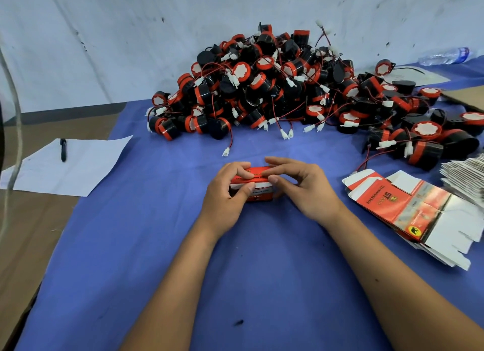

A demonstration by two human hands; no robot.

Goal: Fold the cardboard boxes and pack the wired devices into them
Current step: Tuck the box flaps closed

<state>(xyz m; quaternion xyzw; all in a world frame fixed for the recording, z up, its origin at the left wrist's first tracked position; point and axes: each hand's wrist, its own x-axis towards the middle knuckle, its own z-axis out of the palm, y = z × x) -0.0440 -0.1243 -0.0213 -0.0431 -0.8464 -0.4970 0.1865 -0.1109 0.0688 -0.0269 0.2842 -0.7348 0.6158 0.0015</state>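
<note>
A small red cardboard box [258,192] stands on the blue cloth in the middle of the table. My left hand [227,191] grips its left side, fingers curled over the top and thumb on the front. My right hand [301,185] touches its right end, fingers laid across the top flap and thumb at the corner. Behind the box lies a large heap of black-and-red wired devices [275,89] with white plugs. Flat, unfolded red-and-white boxes [408,206] are stacked at the right. What the box holds is hidden.
A white sheet of paper [86,167] with a black pen [63,149] lies at the left on the brown table edge. A clear plastic bottle [445,55] lies at the far right by the white wall. A stack of white leaflets [468,175] sits at the right edge.
</note>
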